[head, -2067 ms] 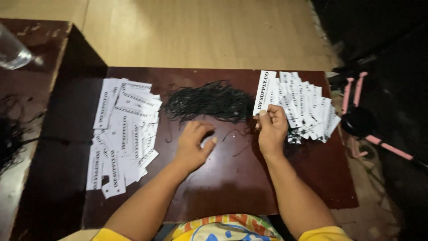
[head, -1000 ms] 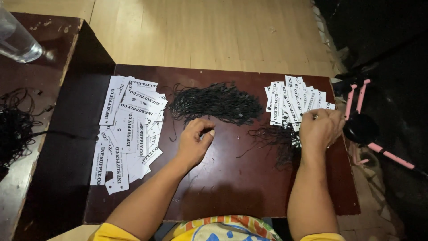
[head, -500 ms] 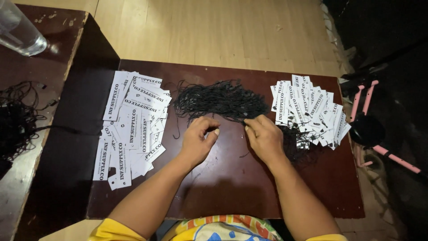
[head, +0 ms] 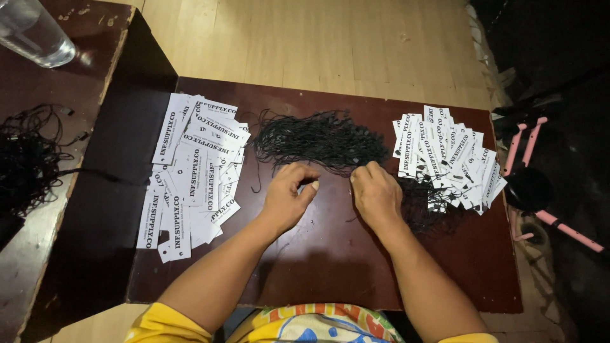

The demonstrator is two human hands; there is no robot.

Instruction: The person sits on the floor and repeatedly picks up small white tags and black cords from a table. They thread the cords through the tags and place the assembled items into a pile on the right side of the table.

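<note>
Both hands, left hand (head: pixel 286 194) and right hand (head: pixel 376 194), are pinched together at the near edge of the black string pile (head: pixel 321 140) mid-bench (head: pixel 330 267). Those loops look tangly, so I'd guess one tug drags extras along.

A loose, tangled heap of thin black strings (head: pixel 321 140) lies flat at the dark table's middle.

bare table (head: pixel 330 254) between tag piles (head: pixel 190 171).
</note>
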